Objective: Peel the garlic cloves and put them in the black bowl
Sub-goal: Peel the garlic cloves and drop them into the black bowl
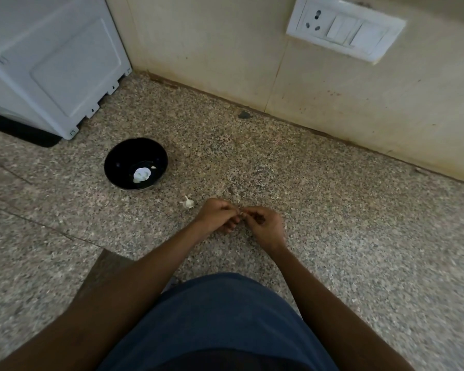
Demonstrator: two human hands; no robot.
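Near the middle of the frame, the left hand and right hand meet fingertip to fingertip, both pinching a tiny pale garlic clove. Left of them lies a white garlic piece; further upper left sits the round black bowl holding white garlic.

The bowl sits on the desk, ahead and to my left, with cloves in it. A garlic piece lies between the bowl and my hands, just left of my left grip. My right grip meets it fingertip to fingertip. The wall stands behind, a socket on it to the right.
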